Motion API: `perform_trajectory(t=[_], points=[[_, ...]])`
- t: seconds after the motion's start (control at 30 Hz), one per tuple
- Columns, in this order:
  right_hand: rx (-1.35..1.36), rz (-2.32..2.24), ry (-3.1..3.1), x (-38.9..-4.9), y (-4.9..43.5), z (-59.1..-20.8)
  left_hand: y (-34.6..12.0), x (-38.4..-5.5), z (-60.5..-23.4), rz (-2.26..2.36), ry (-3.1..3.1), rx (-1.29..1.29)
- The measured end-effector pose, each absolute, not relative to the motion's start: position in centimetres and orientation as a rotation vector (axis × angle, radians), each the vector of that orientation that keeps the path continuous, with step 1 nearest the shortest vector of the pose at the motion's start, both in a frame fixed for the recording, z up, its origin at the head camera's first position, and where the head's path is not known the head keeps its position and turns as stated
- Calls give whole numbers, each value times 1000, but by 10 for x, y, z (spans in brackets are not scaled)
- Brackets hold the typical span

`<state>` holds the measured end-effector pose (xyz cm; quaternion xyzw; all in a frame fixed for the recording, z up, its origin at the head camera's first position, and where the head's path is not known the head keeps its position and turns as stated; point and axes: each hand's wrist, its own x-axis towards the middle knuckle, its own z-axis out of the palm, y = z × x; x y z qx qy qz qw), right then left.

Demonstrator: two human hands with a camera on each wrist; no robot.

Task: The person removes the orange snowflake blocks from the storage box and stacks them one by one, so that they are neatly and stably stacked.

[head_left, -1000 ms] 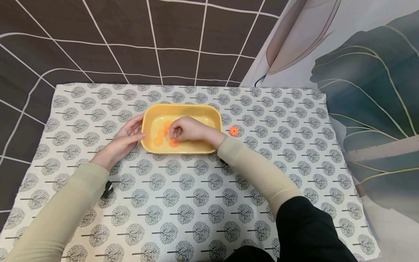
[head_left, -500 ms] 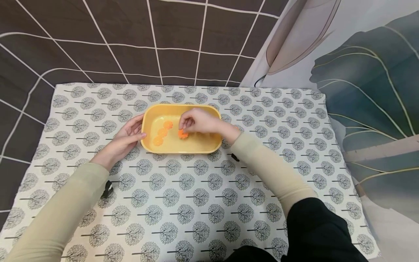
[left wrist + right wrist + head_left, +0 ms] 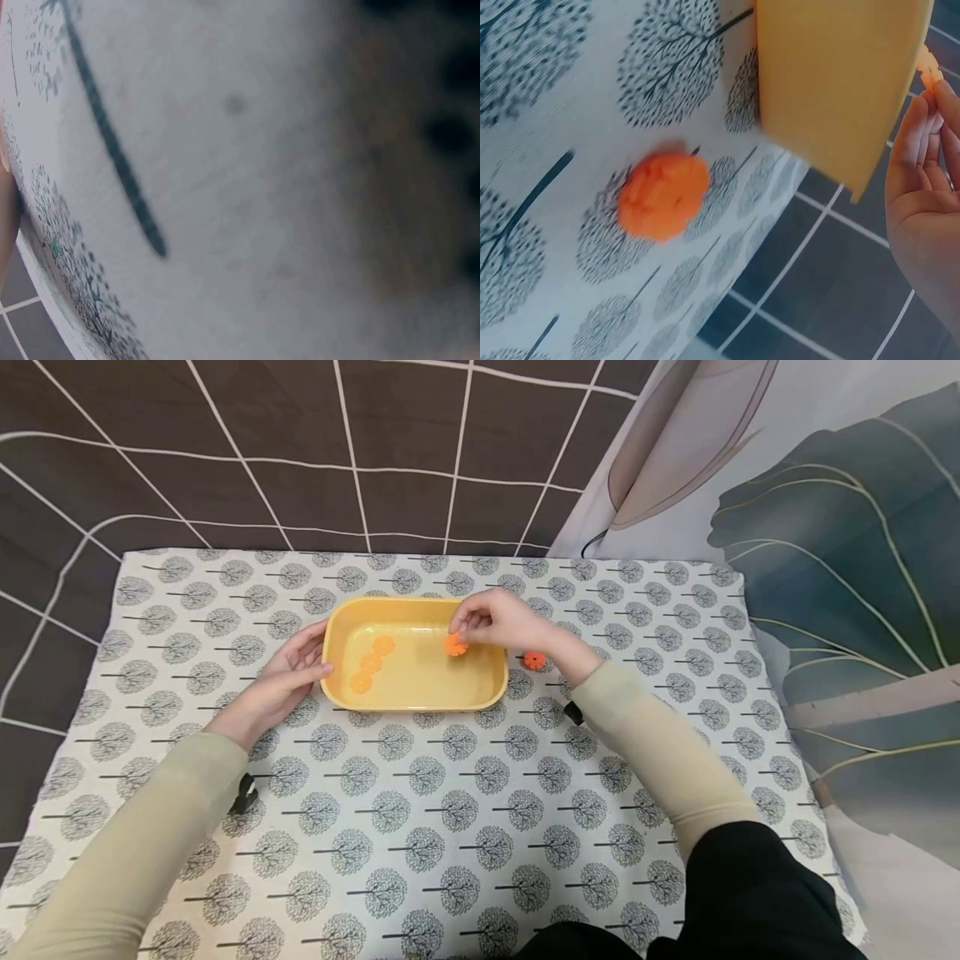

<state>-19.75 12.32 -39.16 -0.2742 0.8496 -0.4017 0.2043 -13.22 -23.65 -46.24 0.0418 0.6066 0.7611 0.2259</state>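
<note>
The right hand (image 3: 501, 617), pinching an orange disc (image 3: 455, 647), moved rightward; the relaxed left hand (image 3: 282, 673) touches a bin (image 3: 427, 685).

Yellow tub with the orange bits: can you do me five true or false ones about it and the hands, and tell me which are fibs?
1. The right hand is pinching an orange piece. True.
2. Three orange pieces lie in a row inside the yellow tub. True.
3. The tub is upside down. False: it stands upright, with its open side up.
4. One more orange piece lies on the tree-print cloth, to the right of the tub in the head view. True.
5. The left hand is holding an orange piece. False: it has no orange piece and touches the left end of the tub.
</note>
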Motion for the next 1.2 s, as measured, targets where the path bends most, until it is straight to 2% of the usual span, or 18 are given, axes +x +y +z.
perform_trajectory(t=[0.6, 1.2], points=[[-502, -1328, 2387, -191, 200, -398, -236, -132, -466, 2104, 1678, 127], [-302, -1251, 2391, -185, 234, -431, -238, -134, -467, 2097, 1686, 142]])
